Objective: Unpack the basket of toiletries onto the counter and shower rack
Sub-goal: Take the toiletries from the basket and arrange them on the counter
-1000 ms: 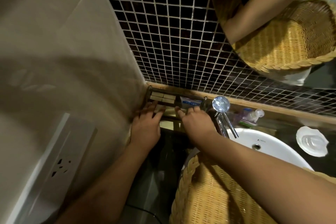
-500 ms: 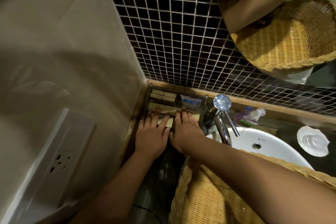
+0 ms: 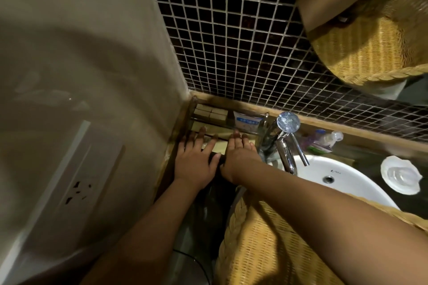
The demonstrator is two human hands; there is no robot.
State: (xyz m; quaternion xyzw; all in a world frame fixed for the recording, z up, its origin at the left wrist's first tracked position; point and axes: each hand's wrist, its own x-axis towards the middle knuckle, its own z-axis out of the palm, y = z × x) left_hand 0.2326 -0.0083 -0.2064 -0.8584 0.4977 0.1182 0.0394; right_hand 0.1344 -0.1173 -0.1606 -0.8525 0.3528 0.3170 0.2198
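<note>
1. Your left hand [image 3: 196, 162] lies palm down on the front tier of the corner rack [image 3: 192, 111]. Its fingers are straight and spread, and it grips nothing.
2. Your right hand [image 3: 238, 157] is just beside it, thumbs almost touching. It is also flat with straight fingers, and nothing is pinched.
3. Why flat: you look to be pressing or squaring up pale flat items under the fingertips so they sit behind the rack's rail. What is under the palms is hidden.
4. The small tan boxes [image 3: 209, 111] sit just beyond your left fingertips on the rear tier. They are packed side by side into the wall corner, probably so they can't slide.
5. The white-and-blue packet [image 3: 247, 120] stands just beyond your right fingertips, leaning on the back of the rack.
6. The basket [image 3: 266, 238] sits on your side of the right hand, under that forearm and against the sink [image 3: 342, 176]. Keeping it that close makes each reach short. I can't tell what is left inside.
7. The faucet [image 3: 287, 143] is just right of your right hand. The pump bottle [image 3: 326, 139] lies beyond it on the bench by the wall, and the soap dish [image 3: 400, 173] is well off to the right.
8. Judgement: the rack part looks about settled, and the next reach goes back to the basket. Mind your wrist near the faucet when you pull back.
</note>
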